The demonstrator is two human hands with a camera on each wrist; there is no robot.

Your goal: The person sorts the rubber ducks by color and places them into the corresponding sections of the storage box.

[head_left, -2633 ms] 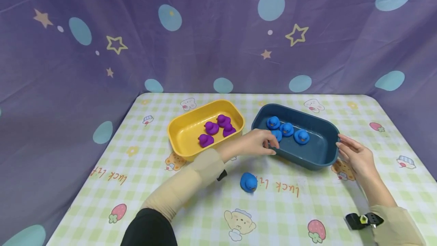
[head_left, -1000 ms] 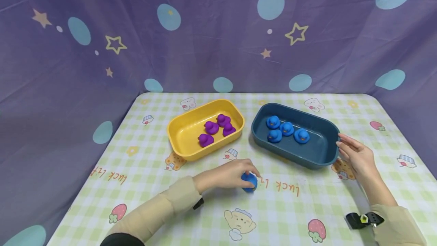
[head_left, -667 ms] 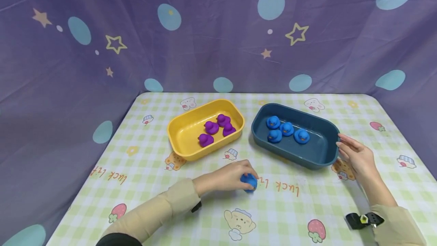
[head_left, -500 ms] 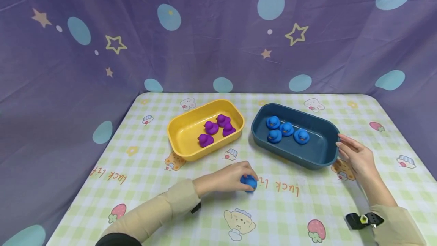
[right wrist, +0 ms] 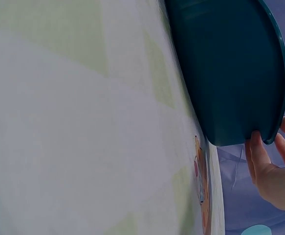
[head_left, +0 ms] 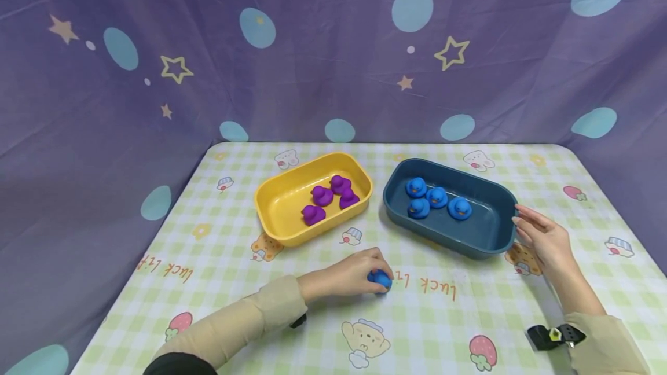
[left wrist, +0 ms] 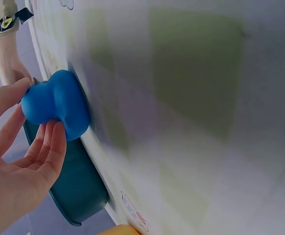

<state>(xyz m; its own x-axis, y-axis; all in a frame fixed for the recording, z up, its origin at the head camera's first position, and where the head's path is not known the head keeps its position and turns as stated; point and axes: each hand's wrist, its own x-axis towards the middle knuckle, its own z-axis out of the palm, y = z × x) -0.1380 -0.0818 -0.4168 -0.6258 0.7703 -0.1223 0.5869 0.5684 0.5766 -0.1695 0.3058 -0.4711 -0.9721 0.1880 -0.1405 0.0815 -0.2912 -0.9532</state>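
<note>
Near the middle of the table, my left hand (head_left: 356, 272) holds a blue rubber duck (head_left: 383, 280) between thumb and fingers. The left wrist view shows the thumb and fingertips on the duck's head (left wrist: 38, 104). My right hand (head_left: 548, 242) touches the right end of a dark blue bin (head_left: 448, 237) with fairly straight fingers. In the right wrist view, fingertips (right wrist: 257, 142) lie against the bin's outer end. Inside that bin sit several blue rubber ducks (head_left: 436, 197), gathered mostly at its left end.
Left of the blue bin stands a yellow bin (head_left: 276, 210) with several purple rubber ducks (head_left: 322, 195) in it. A checked, patterned cloth (head_left: 417, 328) covers the table. Purple fabric (head_left: 333, 74) hangs behind the table's far edge.
My left hand has come back from the blue bin's near rim to the duck on the table and taken hold of it. My right hand has stayed at the bin's end.
</note>
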